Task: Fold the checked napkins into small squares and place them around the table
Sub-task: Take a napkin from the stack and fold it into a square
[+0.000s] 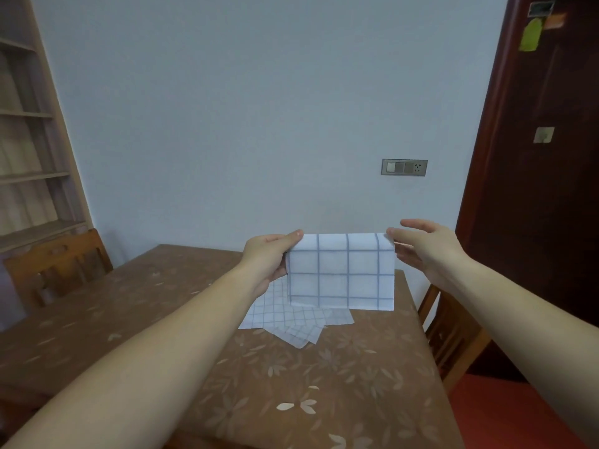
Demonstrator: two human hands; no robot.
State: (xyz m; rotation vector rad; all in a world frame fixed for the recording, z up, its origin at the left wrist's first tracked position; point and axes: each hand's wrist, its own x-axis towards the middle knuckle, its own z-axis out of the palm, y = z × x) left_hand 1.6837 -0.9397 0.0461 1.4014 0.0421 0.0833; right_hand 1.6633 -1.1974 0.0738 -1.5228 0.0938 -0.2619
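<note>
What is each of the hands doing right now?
Left hand: closed on the top left corner of the napkin.
Right hand: pinching the napkin's top right corner, other fingers spread.

From my feed: soft, even, dim bluish light; no glare, faint shadows. Wide-angle bending warps the edges, and the whole view looks slightly soft.

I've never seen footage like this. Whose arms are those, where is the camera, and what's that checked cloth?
There is no machine here: a person wears a camera on the head, looking forward and down. The left hand and right hand hold up a folded checked napkin by its top corners, above a table with a brown floral cover. More checked napkins lie in a loose pile on it. Wooden chairs stand at both sides, and a shelf stands on the left.
</note>
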